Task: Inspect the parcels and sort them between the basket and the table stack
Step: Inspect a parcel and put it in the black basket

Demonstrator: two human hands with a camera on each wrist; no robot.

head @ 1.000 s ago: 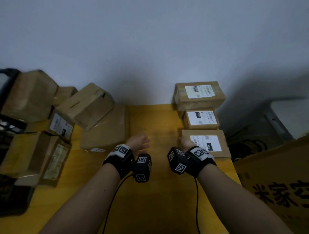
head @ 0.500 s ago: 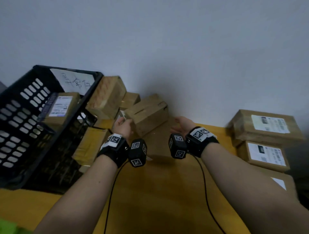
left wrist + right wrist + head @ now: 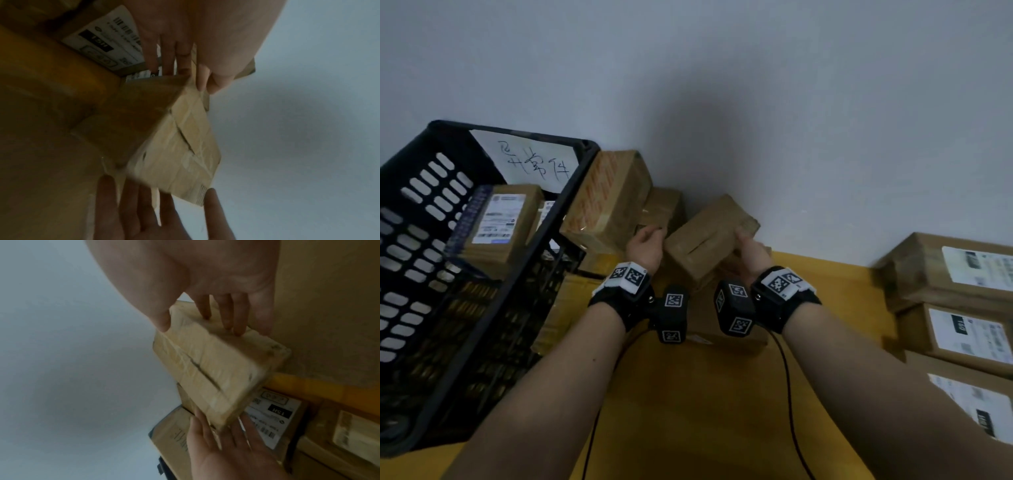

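**A:** Why do you have the brown parcel (image 3: 709,240) up on its edge like that?

**B:** You've got it tilted between both palms so you can look over its faces. Your right hand (image 3: 751,255) has its fingers (image 3: 230,318) wrapped over the far end with the thumb on the taped top face, so that hand is gripping it. Your left hand (image 3: 645,246) comes at the near end with its fingers (image 3: 127,203) spread and nearly straight; the wrist views show them at the parcel's corner, but I can't tell whether they press it yet or sit just off it.

**A:** And where does the parcel sit?

**B:** At the back of the bench (image 3: 722,394), close to the wall, atop the loose pile of unsorted boxes (image 3: 613,202), one corner raised. Its seam shows a dark slit under the tape, which is probably why you're turning it: that looks like the spot to check.

**A:** Where does it go after that?

**B:** That depends on what you judge. The black basket (image 3: 424,274) stands on your left with labelled parcels already inside and a handwritten sheet on its wall. The table stack (image 3: 962,291) lies to your right, labels facing up. Holding the parcel midway between them keeps either route short.
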